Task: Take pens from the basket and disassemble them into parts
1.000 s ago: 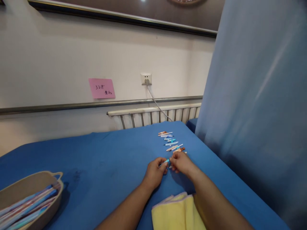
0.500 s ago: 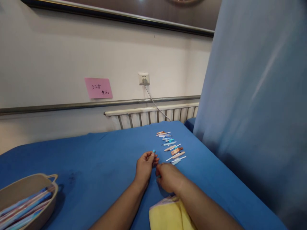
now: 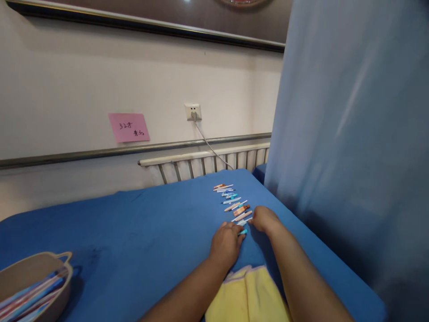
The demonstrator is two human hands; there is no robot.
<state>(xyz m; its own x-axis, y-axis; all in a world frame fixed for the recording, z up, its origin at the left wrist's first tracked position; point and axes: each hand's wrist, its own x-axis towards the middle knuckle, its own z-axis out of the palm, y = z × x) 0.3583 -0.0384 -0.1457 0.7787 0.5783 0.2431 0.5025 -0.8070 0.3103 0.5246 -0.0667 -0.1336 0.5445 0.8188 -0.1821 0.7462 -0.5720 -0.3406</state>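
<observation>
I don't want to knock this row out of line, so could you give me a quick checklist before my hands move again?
1. Left hand at the turquoise piece: ok, its fingers cover part of it.
2. Firmness of that grip: cannot tell, the fingers hide it.
3. Right hand free of the row of small items: not ok, its fingertips are at the near end of the row.
4. Yellow cloth apart from the row: ok, it lies on the near side with blue sheet between.
5. Basket out of the hands' way: ok, it stands far to the left.
</observation>
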